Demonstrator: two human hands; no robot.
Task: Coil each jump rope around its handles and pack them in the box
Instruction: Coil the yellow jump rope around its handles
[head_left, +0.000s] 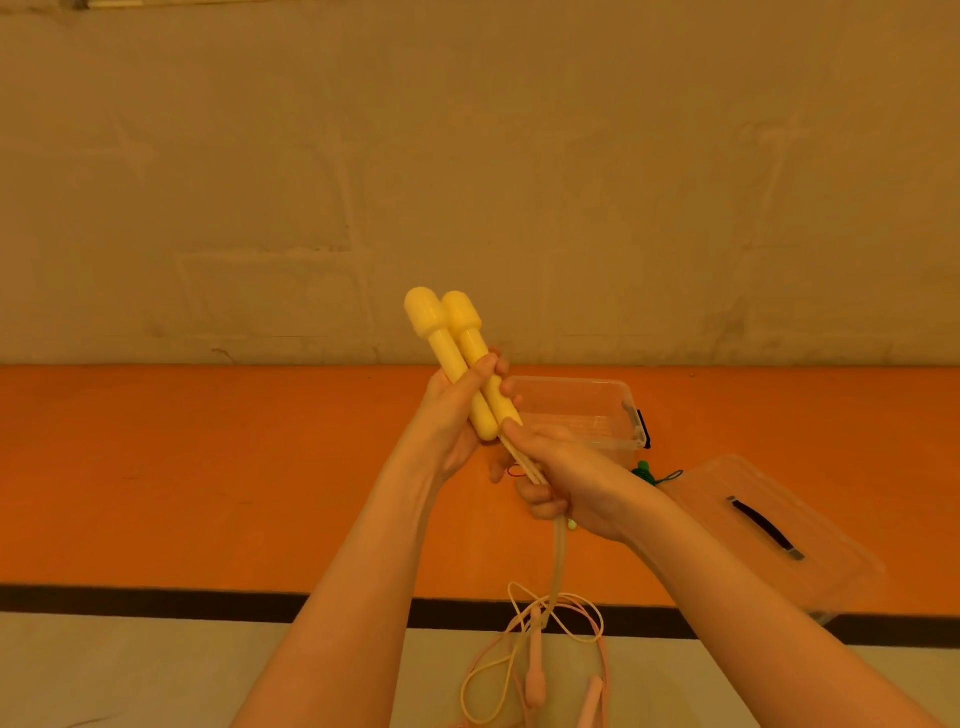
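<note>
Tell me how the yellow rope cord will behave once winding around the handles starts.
Probably floppy: the yellow cord hangs limp below the right hand and lies in loose loops on the floor. It may tangle with the pink jump rope that crosses it there. The smooth yellow handles, gripped together by the left hand, might let turns slide.

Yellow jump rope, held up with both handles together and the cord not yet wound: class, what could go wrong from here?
1. The yellow cord hangs into a tangle with the pink jump rope on the floor; winding may drag it up.
2. The left hand alone holds the yellow handles; they could slide apart.
3. The right hand grips the cord close below the handles, so coils may start loose.
</note>
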